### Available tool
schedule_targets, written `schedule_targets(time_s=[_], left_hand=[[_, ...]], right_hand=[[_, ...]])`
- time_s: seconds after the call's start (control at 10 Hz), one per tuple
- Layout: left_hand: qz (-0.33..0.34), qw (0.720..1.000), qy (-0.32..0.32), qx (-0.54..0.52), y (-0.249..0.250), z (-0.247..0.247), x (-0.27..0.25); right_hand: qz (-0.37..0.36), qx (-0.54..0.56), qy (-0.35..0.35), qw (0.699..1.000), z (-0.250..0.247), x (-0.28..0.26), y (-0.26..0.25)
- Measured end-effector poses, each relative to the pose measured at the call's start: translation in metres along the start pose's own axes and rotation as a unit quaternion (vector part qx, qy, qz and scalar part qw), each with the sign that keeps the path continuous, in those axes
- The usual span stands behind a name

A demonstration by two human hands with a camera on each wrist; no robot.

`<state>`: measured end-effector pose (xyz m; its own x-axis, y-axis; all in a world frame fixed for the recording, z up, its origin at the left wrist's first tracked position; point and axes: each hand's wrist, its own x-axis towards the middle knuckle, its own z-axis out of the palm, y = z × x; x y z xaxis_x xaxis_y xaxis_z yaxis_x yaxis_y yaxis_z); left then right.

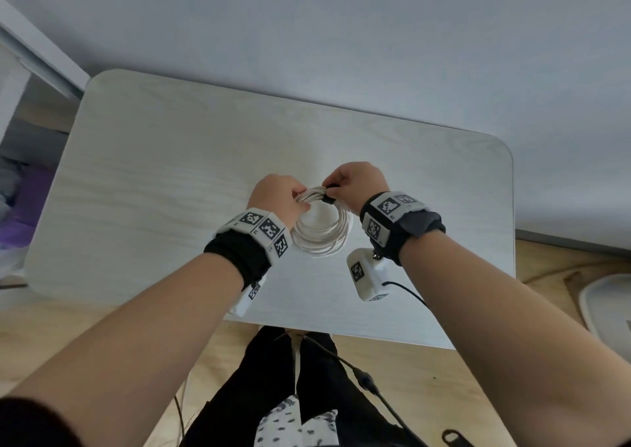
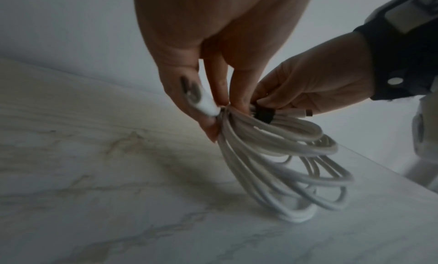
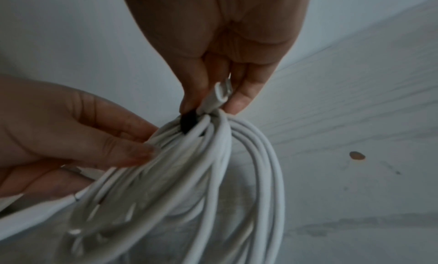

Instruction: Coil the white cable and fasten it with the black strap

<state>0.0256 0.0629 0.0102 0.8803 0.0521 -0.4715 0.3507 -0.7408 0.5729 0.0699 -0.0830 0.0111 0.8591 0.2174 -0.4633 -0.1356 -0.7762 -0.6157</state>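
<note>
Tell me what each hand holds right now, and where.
Left hand pinches the white cable at the coil's gathered top; right hand pinches the black strap wrapped there.

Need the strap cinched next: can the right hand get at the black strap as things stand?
Probably yes. The right hand already pinches the black strap at the coil's top, while the left hand holds the white cable beside it, not covering it.
</note>
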Motion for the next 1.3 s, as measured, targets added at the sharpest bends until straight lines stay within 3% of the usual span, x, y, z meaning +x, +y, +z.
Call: schedule_targets(time_s=[0.3,0.6,1.2,1.3], left_hand=[[-0.027,0.999,0.034,-0.021,-0.013,0.018,0.007],[0.002,1.0,0.029,0.004,-0.019,0.024,0.008],[-0.001,0.998,0.022,0.065,-0.011,0.026,0.0],[0.005,0.997,0.044,0.062,-0.011,0.027,0.001]], right_hand=[[0.011,-0.033,-0.012,0.999,0.018,0.008,0.017],[-0.013,-0.048,-0.038,0.998,0.021,0.009,0.021],[-0.027,-0.028,-0.027,0.999,0.025,-0.006,0.023],[-0.035,-0.034,-0.009,0.999,0.024,-0.005,0.023]])
